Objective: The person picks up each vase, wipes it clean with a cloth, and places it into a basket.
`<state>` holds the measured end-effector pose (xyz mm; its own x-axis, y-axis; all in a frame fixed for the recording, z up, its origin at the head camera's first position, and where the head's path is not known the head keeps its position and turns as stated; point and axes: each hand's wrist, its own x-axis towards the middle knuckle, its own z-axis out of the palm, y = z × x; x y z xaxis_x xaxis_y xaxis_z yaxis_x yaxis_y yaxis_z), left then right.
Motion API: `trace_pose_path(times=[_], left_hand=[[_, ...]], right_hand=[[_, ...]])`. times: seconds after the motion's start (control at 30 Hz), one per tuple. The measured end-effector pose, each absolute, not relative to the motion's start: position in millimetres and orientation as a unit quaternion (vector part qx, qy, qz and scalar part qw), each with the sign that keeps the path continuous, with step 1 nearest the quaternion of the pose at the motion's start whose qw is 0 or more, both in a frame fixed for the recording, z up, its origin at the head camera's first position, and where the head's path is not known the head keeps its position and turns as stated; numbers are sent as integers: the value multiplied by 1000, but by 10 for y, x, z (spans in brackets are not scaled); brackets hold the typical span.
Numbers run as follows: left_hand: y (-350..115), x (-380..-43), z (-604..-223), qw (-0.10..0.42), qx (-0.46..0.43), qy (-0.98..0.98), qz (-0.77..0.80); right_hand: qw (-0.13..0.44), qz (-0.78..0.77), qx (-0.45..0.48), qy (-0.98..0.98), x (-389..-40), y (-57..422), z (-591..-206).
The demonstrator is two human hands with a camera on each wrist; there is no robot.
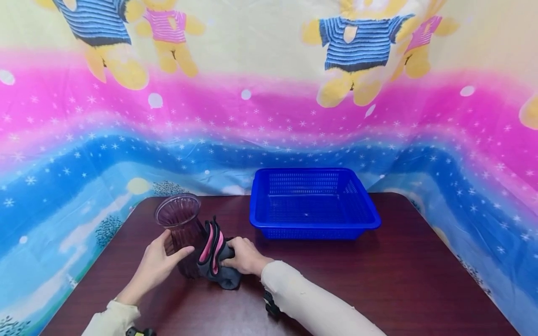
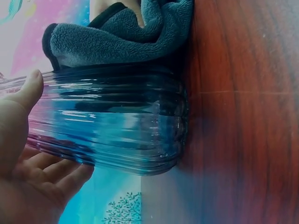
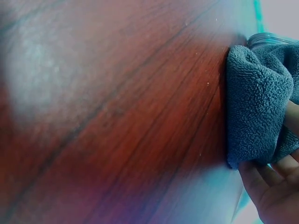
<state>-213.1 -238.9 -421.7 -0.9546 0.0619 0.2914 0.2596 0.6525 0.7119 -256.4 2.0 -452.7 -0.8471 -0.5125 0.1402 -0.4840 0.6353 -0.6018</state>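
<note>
Your left hand [image 1: 155, 259] curves round the ribbed, purple-tinted vase [image 1: 187, 238], thumb on one side and fingers on the other, likely because so smooth a piece, standing upright on the desk [image 1: 378, 270], could slide or tip if pushed from the side. It sits at about ten o'clock from the desk's middle, flared mouth up. Your right hand [image 1: 248, 255] pinches a bunched grey towel [image 1: 229, 277], pink and black showing in its folds, at four o'clock from the vase and against its wall; gathered like that, the fabric probably makes a soft pad for your fingers. The blue plastic basket [image 1: 315, 227] stands at two o'clock, well apart, which seems to leave both hands room.
</note>
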Motion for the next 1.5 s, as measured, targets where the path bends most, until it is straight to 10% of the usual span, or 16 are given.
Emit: trace_pose_path(times=[0.5, 1.5], left_hand=[[-2440, -2114, -4154, 54, -119, -907, -399], [-2423, -2049, -4202, 80, -133, -908, -389]], right_hand=[[16, -339, -285, 896, -2549, 37, -4528], [-37, -421, -290, 859, -2454, -131, -3968]])
